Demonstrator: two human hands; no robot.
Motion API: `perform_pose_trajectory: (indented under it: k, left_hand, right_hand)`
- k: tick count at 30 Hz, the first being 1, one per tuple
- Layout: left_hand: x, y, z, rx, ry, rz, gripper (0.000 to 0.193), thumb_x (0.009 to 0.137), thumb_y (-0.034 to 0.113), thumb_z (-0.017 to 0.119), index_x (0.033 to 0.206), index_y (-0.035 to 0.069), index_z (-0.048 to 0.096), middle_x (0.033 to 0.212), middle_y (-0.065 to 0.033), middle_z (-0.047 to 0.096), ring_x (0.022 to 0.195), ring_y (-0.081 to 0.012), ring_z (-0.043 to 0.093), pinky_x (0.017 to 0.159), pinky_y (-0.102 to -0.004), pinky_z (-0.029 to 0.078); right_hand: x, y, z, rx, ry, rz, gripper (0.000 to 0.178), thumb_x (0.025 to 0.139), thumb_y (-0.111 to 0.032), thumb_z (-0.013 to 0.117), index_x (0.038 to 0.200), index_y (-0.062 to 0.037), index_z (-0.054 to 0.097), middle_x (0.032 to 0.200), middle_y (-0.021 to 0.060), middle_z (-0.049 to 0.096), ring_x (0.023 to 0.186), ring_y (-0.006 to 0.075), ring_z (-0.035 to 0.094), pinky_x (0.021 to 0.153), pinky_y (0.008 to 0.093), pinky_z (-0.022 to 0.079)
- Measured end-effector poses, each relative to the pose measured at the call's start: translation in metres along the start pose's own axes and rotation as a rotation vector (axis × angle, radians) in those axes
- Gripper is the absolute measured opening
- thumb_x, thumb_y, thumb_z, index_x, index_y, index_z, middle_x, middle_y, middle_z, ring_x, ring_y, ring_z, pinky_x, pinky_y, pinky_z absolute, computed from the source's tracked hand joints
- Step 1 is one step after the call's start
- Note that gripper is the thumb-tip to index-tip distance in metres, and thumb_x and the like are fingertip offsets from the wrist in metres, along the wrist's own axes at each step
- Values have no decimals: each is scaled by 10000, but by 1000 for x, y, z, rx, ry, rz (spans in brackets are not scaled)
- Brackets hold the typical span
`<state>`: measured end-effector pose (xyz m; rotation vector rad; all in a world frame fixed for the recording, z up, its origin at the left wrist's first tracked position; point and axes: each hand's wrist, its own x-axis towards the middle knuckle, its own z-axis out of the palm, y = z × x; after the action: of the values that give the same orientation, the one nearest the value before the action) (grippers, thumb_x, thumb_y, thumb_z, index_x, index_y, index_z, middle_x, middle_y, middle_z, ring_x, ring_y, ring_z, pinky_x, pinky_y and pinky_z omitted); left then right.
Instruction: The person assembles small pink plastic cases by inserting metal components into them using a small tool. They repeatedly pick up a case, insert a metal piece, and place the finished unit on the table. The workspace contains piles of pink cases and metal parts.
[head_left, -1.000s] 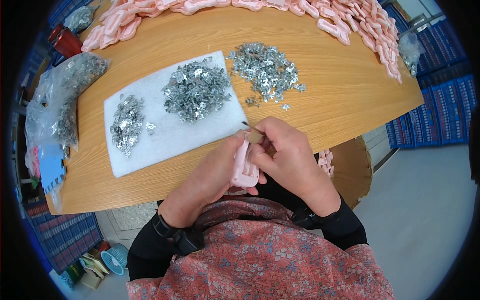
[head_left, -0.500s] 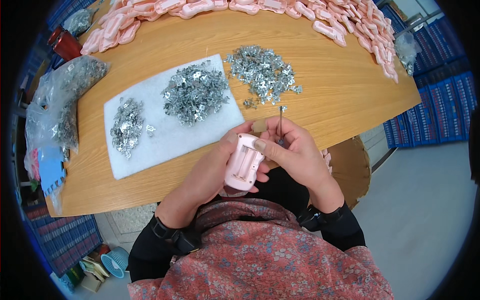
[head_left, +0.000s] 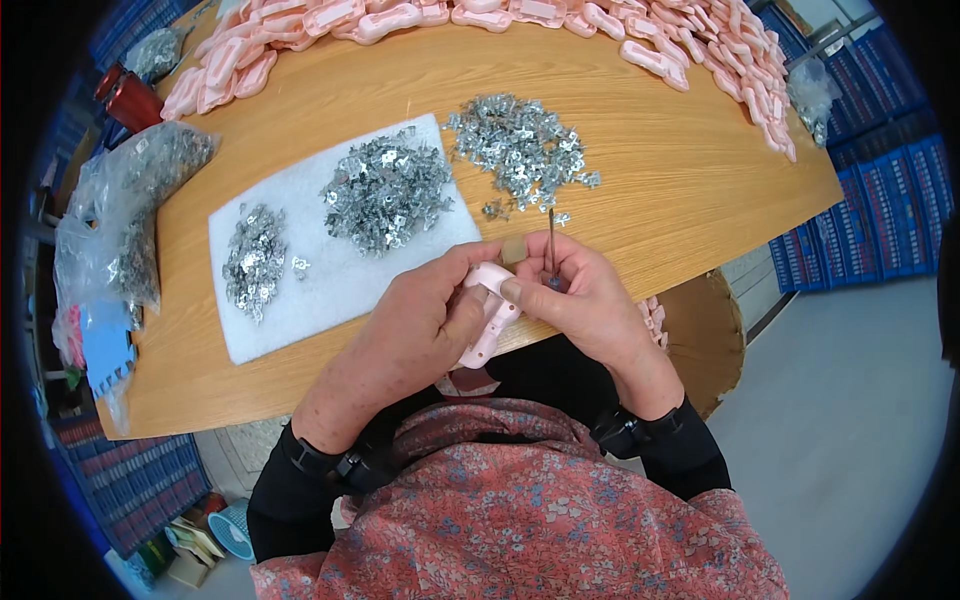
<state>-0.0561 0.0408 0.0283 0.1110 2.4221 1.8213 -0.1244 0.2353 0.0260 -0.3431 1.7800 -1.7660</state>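
Casing [head_left: 487, 325] half hidden between hands.

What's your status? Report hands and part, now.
Left hand grips pink plastic part. Right hand on part, holding thin metal tool upright. Metal clip piles beyond, nothing blocking.

Free room and obstacles on the wooden table [head_left: 680, 190]. Bare wood lies open to the right of the hands and ahead of the loose metal clips [head_left: 520, 155]. To the left, a white foam pad [head_left: 320, 290] carrying two clip heaps [head_left: 385, 190] blocks the way. Pink plastic cases [head_left: 560, 15] line the far edge; clear bags [head_left: 140, 200] crowd the left edge.
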Motion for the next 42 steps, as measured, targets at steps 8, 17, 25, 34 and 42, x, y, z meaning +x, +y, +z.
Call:
perform_pose_trajectory:
  k: [8, 17, 25, 34, 42]
  left_hand:
    - [-5, -12, -3, -1045, -63, -397, 363, 1033, 207, 370, 1316, 18, 497, 884, -61, 564, 616, -150, 522, 594, -300, 461]
    - [-7, -4, -5, -1226, -74, -408, 375, 1055, 337, 401, 1255, 45, 524, 800, -10, 502, 585, -99, 460, 540, -270, 392]
    - [-8, -5, -1, -1234, -33, -436, 389, 1030, 355, 499, 1256, 41, 535, 822, -22, 524, 596, -105, 477, 554, -264, 401]
    - [7, -11, 16, -831, 233, -285, 460, 1050, 318, 413, 1387, 8, 369, 972, -86, 578, 781, -165, 597, 710, -305, 502]
    - [-1, -16, 19, -719, 116, -68, 374, 1053, 211, 423, 1382, 45, 362, 1207, -98, 567, 1067, -152, 583, 935, -321, 491]
  right_hand:
    - [-1, 6, 9, 136, 124, -199, 257, 942, -71, 653, 1152, 3, 525, 958, 13, 633, 859, 36, 565, 757, 205, 461]
    - [-6, 10, 23, -109, 87, -393, 175, 936, -3, 599, 1108, -24, 576, 870, -9, 614, 712, 15, 506, 635, 195, 437]
    - [-5, 8, 32, -234, 82, -509, 225, 852, 10, 631, 1068, -44, 601, 796, 42, 617, 652, 127, 552, 592, 283, 457]
    - [-9, -1, 33, -491, 77, -774, 458, 720, -107, 813, 1113, -54, 585, 880, 110, 629, 812, 275, 637, 704, 363, 522]
    - [-21, -7, -1, 1, 242, -316, 421, 864, -1, 676, 1237, -3, 480, 1034, 56, 684, 919, 100, 631, 812, 243, 498]
